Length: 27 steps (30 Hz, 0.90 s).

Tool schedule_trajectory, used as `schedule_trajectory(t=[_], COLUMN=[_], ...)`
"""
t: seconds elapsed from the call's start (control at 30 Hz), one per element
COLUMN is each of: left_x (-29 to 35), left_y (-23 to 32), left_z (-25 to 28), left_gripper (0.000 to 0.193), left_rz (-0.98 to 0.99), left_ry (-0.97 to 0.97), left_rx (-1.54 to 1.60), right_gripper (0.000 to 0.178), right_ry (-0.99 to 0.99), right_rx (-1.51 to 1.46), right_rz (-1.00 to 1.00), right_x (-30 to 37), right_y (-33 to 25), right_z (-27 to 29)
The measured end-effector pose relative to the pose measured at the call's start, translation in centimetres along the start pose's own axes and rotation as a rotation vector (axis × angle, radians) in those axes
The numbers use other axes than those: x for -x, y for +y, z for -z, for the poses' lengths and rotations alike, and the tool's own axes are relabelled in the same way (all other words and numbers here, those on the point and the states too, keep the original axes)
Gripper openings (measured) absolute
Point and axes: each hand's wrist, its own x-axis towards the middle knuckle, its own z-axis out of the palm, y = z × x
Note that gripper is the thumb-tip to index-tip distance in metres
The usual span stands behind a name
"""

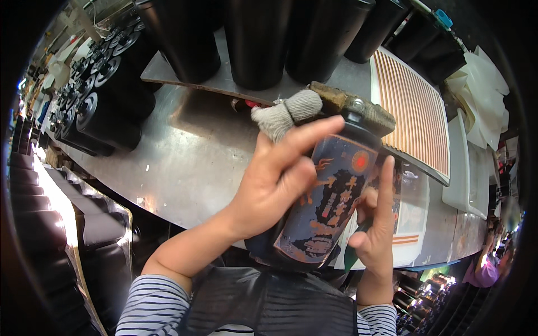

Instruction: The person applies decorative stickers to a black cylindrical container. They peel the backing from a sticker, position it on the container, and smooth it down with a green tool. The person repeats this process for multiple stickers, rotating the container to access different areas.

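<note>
A dark cylindrical canister [330, 207] stands tilted in front of me, its side covered by a grey-blue printed film with orange patterns and a red disc. Along its upper left side lies my left hand [274, 179], index finger stretched toward the canister's neck and thumb bent; nothing shows in its grasp. At the right side is my right hand [375, 224], its index finger pointing up and the other fingers curled. A green flat tool [350, 255] sticks out below those curled fingers, mostly hidden. Beyond the canister's top sits a worn block [358, 109] beside a banded grey cloth bundle [291, 113].
Tall black canisters [255, 50] stand on a raised metal shelf [224, 75] at the back. More black canisters [109, 112] crowd the left of the metal table [196, 162]. A striped sheet [412, 106] lies at right, near a white tray [468, 173].
</note>
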Motion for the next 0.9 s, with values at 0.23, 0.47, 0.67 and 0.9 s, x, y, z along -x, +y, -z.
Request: schedule_trajectory(t=[0.23, 0.47, 0.67, 0.9], left_x=[2.7, 4.0, 5.0, 5.8], left_y=[-0.5, -1.5, -2.1, -0.9], left_z=[3.3, 3.5, 3.3, 4.4], left_gripper=[0.122, 0.122, 0.12, 0.133], left_rz=[0.21, 0.147, 0.215, 0.187], left_ry=[-0.437, -0.469, -0.315, -0.448], left_rx=[-0.206, -0.232, -0.03, -0.374], right_gripper=[0.139, 0.133, 0.128, 0.127], right_ry=[-0.174, -0.129, -0.184, -0.164], right_rx=[0.117, 0.021, -0.006, -0.136], right_rz=[0.023, 0.179, 0.164, 0.139], right_x=[-0.1, 0.6, 0.1, 0.9], right_y=[-0.1, 1.7, 1.6, 1.3], right_z=[1.1, 0.0, 1.0, 1.0])
